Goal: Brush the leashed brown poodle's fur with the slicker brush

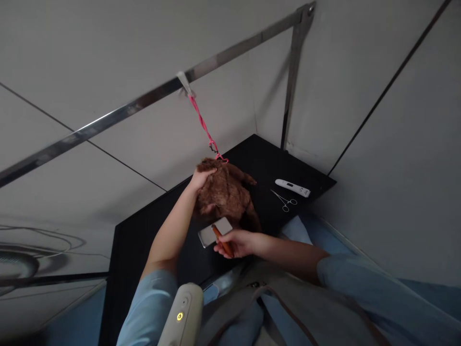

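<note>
Brown, curly fur fills the middle of my remote view: a small dog (226,194) sits low on a black table (144,240), though its exact posture is hard to make out. The right hand (239,243) is closed around the orange-brown handle (223,241) of a slicker brush (215,231), with the silvery rectangular head sticking out past the fingers. From that grip the dog is just ahead and slightly to the left, very close to the brush head. I cannot tell whether the pad touches the fur. The handle's long axis runs diagonally, from the palm up and to the left toward the animal's nearer end. The dog's body stretches away from the grip toward the table's far corner. The left hand (202,177) is beyond the grip on the dog's far end, fingers curled down and clasped over the fur there. That puts the right hand at the near end of the dog and the left hand on the far end. A pink leash (203,125) rises from beside the left hand to a metal bar (144,101) overhead. Farther off, to the right of the grip, a white clipper (292,187) and steel forceps (285,201) lie on the table, near each other and apart from the dog. Below the grip, close to me, there is a pale device (182,312) with a small yellow light. I can read no brand, label or writing anywhere, and a dark mark on the clipper is too small to read.
</note>
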`<state>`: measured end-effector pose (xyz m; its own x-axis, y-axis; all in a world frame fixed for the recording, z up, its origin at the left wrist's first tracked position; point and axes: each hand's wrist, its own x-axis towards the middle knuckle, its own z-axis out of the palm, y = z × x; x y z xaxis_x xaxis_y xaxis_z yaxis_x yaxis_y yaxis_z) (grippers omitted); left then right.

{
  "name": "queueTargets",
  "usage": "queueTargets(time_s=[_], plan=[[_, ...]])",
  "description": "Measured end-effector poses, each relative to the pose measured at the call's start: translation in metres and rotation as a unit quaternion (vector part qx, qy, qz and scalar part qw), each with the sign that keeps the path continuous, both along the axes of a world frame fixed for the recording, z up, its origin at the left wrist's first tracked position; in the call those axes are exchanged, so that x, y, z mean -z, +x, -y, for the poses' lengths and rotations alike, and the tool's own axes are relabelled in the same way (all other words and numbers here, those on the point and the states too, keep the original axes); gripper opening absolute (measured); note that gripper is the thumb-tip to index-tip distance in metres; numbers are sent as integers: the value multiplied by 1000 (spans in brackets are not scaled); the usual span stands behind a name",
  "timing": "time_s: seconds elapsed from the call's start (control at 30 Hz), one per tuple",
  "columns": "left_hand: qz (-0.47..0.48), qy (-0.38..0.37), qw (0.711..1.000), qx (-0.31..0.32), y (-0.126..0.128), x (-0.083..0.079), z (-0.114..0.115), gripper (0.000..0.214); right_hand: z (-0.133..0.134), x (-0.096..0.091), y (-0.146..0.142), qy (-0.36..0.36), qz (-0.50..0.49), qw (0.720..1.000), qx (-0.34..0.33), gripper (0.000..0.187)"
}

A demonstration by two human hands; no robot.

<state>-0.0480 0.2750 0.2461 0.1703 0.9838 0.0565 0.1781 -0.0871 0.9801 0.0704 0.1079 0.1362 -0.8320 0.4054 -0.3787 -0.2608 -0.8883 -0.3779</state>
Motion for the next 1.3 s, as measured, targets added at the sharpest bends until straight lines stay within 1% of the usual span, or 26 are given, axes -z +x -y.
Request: queueTargets(time_s=[0.1, 0.13, 0.17, 0.23, 0.27, 0.37, 0.4, 0.43, 0.5, 0.53, 0.57, 0.67, 0.7, 0.73, 0.8, 0.83, 0.87, 0.97, 1.0, 1.03, 1.1, 1.13, 1.17, 1.2, 1.23, 1.3], plan=[[3, 16, 1000, 2, -3, 4, -2, 39, -2, -6, 1, 39, 29, 990, 131, 5], [-1, 23, 1000, 0, -4, 6, -3, 38, -3, -8, 1, 46, 47, 987, 148, 4], [-9, 28, 1000, -3, -5, 7, -4, 38, -4, -9, 1, 40, 61, 989, 127, 3], [-30, 30, 999, -5, -7, 9, -4, 38, -5, -9, 1, 22, 65, 997, 37, 3], [-39, 29, 999, -6, -8, 10, -3, 38, -6, -8, 1, 28, 61, 997, 23, 4], [-39, 35, 999, -11, -8, 10, 0, 38, -7, -7, 1, 90, 67, 988, 109, 4], [-36, 40, 999, -7, -7, 9, 2, 37, -7, -7, 2, 99, 77, 986, 114, 3], [-34, 45, 998, 0, -7, 9, 4, 37, -6, -6, 3, 91, 86, 989, 82, 2], [-32, 53, 998, 15, -6, 8, 7, 37, -4, -6, 5, 61, 83, 994, -26, 4], [-31, 55, 998, 20, -6, 8, 9, 38, -4, -7, 7, 61, 73, 994, -49, 5], [-29, 53, 998, 25, -6, 8, 11, 39, -4, -8, 9, 77, 67, 994, -33, 5], [-35, 43, 997, 44, -9, 10, 18, 43, -5, -8, 13, 158, 90, 978, 105, 9], [-43, 42, 997, 49, -10, 12, 20, 44, -4, -8, 14, 166, 106, 973, 117, 11], [-52, 42, 996, 52, -11, 14, 21, 45, -3, -7, 16, 162, 113, 976, 96, 13], [-64, 45, 995, 53, -12, 19, 24, 46, -1, -6, 19, 147, 94, 985, 1, 17], [-63, 47, 995, 55, -13, 21, 26, 46, -1, -7, 21, 152, 76, 985, -29, 18], [-59, 48, 995, 59, -13, 23, 27, 46, -2, -8, 24, 168, 64, 983, -29, 18], [-43, 60, 995, 67, -16, 27, 31, 44, -6, -8, 29, 230, 95, 966, 72, 15], [-40, 65, 995, 63, -18, 28, 32, 44, -7, -6, 30, 234, 117, 962, 80, 14], [-40, 70, 995, 55, -20, 28, 33, 45, -6, -3, 30, 227, 137, 963, 55, 13], [-43, 70, 996, 26, -26, 28, 36, 46, -6, 1, 31, 205, 152, 966, -52, 12], [-43, 67, 997, 10, -29, 28, 37, 47, -7, 2, 32, 206, 142, 964, -89, 12], [-42, 66, 997, -8, -33, 28, 38, 47, -10, 1, 33, 221, 131, 962, -92, 12], [-41, 68, 997, -25, -37, 28, 39, 47, -15, 0, 34, 249, 126, 958, -63, 12], [-41, 71, 996, -38, -42, 28, 40, 47, -19, -2, 35, 284, 131, 950, -12, 11], [-48, 84, 994, -52, -50, 30, 44, 46, -27, -1, 38, 335, 183, 922, 70, 8]])
